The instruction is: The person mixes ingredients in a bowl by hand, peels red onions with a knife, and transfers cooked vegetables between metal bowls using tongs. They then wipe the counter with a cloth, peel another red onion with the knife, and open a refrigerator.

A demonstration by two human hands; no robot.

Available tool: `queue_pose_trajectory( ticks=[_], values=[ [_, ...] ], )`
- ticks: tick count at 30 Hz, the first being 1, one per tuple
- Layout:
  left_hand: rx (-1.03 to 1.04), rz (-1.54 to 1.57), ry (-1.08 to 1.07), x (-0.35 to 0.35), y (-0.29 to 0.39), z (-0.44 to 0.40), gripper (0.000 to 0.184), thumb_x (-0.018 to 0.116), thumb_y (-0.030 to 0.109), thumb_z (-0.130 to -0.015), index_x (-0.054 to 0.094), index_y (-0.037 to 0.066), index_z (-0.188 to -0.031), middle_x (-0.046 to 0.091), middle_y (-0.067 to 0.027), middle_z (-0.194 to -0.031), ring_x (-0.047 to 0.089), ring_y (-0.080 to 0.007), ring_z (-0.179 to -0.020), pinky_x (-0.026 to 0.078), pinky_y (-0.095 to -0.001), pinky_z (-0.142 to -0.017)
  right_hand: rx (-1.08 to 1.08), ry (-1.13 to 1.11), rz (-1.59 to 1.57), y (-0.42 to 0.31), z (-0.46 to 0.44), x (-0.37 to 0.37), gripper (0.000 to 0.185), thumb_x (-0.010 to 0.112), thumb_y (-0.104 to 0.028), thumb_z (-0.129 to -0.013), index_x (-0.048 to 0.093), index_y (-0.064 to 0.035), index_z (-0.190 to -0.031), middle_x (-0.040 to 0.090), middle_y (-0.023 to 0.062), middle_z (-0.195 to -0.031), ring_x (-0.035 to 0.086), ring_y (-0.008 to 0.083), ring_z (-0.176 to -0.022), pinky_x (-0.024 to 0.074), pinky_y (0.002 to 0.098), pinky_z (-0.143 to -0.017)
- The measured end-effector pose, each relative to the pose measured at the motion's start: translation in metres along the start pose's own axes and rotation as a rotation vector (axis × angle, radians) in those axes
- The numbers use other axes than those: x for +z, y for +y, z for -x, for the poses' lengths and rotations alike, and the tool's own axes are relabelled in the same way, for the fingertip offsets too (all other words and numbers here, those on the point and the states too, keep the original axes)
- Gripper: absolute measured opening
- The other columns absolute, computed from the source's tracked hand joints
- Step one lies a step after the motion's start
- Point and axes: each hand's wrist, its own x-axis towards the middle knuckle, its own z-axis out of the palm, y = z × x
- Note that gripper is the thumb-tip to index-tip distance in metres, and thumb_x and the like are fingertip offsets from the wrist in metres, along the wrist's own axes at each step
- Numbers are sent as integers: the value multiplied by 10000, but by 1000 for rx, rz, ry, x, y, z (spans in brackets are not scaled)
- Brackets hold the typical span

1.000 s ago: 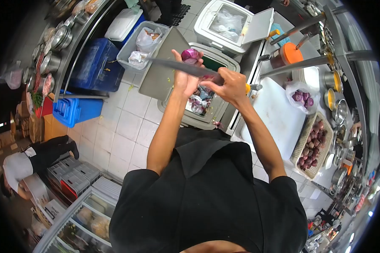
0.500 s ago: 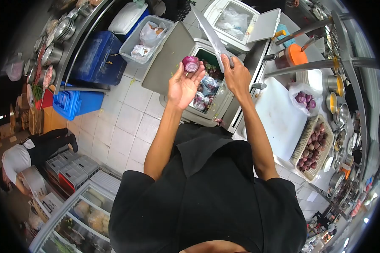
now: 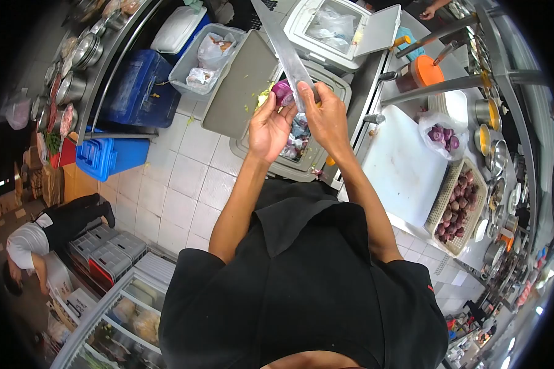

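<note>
My left hand (image 3: 269,132) is closed around a purple red onion (image 3: 282,92), palm turned up. In my right hand (image 3: 327,120) is a large knife (image 3: 287,58), its broad blade slanting up and to the left. The blade lies against or just over the onion's right side; exact contact is hard to see. Both hands are above an open-lidded bin (image 3: 240,144) that holds peelings and plastic waste, partly hidden by the hands. The bin's raised lid (image 3: 243,86) stands to the left, with green-yellow scraps near the onion.
To the right, a white cutting board (image 3: 406,166) lies on the counter beside a basket of red onions (image 3: 455,212) and a bag of peeled onions (image 3: 443,138). A second bin (image 3: 295,27) stands ahead. At far left a person (image 3: 31,246) bends over.
My right hand and the knife have moved left, bringing the blade to the onion. The onion has turned in my left hand, and its cut face no longer shows plainly.
</note>
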Motion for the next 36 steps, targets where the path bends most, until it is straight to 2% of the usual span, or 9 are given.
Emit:
queue_pose_trajectory(
  ticks=[5,15,18,20,26,29,34,36],
  values=[
    [51,-11,24,7,-3,1,295,453,174,-1011,543,-11,-1222,611,-116,-1202,574,-214,-1123,440,-371,-1029,-31,25,-5,1,0,1,450,536,-436,-952,600,-5,-840,608,183,-619,616,356,-579,445,425,-551],
    [74,-68,8,5,-2,2,299,461,139,-999,501,3,-1262,582,-100,-1234,537,-216,-1167,407,-375,-1073,-50,-8,13,4,-4,-4,480,541,-445,-949,586,6,-792,581,168,-574,603,322,-550,438,408,-542],
    [59,-87,17,5,-2,1,318,459,137,-998,482,-6,-1282,575,-104,-1244,538,-219,-1174,402,-371,-1079,-34,-31,32,2,-4,-6,504,562,-465,-929,582,16,-782,580,173,-572,595,321,-547,437,403,-544],
    [80,-121,18,8,-2,2,442,503,98,-976,381,-45,-1376,555,-126,-1233,551,-202,-1161,413,-358,-1078,-10,-46,36,1,-3,-8,517,577,-475,-917,580,22,-775,578,175,-570,589,322,-545,437,401,-544],
    [99,-161,21,8,-2,1,478,536,48,-954,364,-53,-1388,551,-120,-1230,556,-183,-1143,438,-341,-1055,-57,-51,31,6,-3,-8,520,632,-463,-883,561,37,-755,586,199,-622,567,303,-539,434,405,-551],
    [122,-171,70,5,-4,0,482,565,30,-936,387,-54,-1375,557,-118,-1219,566,-175,-1116,444,-345,-1047,-65,-77,21,4,1,-10,523,644,-457,-877,545,39,-744,583,201,-637,544,287,-536,433,392,-544],
    [149,-225,89,7,-3,0,510,615,23,-907,410,-53,-1368,564,-111,-1217,570,-158,-1095,447,-320,-1016,-120,-71,27,13,-4,-15,576,685,-516,-836,513,20,-715,541,138,-589,498,190,-509,411,338,-501],
    [153,-246,87,9,-1,0,523,630,20,-898,413,-52,-1368,565,-109,-1220,570,-151,-1092,447,-304,-1000,-155,-70,67,14,-8,-17,585,697,-531,-820,518,17,-720,538,123,-585,489,177,-501,409,332,-491]
  ],
)
